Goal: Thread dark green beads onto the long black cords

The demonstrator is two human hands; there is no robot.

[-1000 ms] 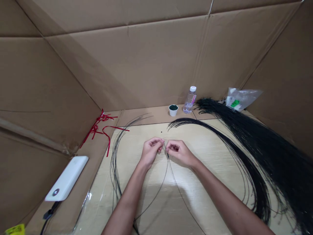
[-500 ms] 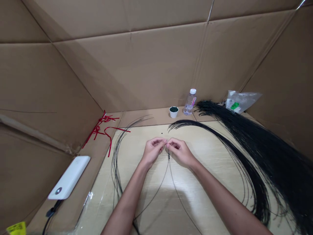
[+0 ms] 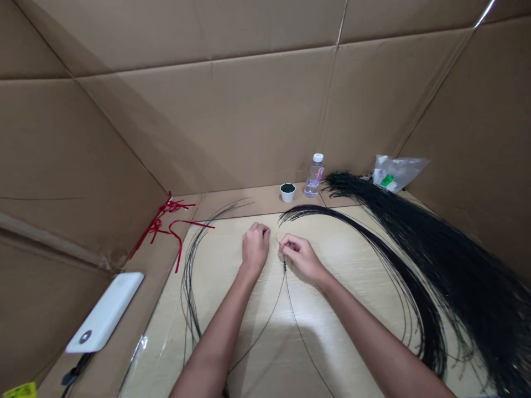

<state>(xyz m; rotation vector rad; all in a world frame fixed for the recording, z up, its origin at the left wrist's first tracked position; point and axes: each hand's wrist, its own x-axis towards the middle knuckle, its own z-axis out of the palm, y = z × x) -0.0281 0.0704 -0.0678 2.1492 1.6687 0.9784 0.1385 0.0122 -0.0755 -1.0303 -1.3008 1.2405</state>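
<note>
My right hand (image 3: 299, 256) pinches the top of a thin black wire (image 3: 295, 320) that carries small dark beads (image 3: 284, 266) just below my fingertips. The wire trails down the pale wooden table (image 3: 357, 260) toward me. My left hand (image 3: 255, 245) rests curled on the table just left of the wire, fingers folded under; whether anything is in them is hidden. A small white cup of dark beads (image 3: 287, 191) stands at the back.
A big bundle of black wires (image 3: 440, 249) sweeps along the right. A thinner wire loop (image 3: 189, 276) lies left. Red ties (image 3: 166, 221), a white power bank (image 3: 104, 312), a water bottle (image 3: 314, 174) and a plastic bag (image 3: 394, 171) sit by the cardboard walls (image 3: 249, 110).
My left hand has let go of the wire tip and moved left and slightly forward, now curled on the table. My right hand keeps its pinch on the wire.
</note>
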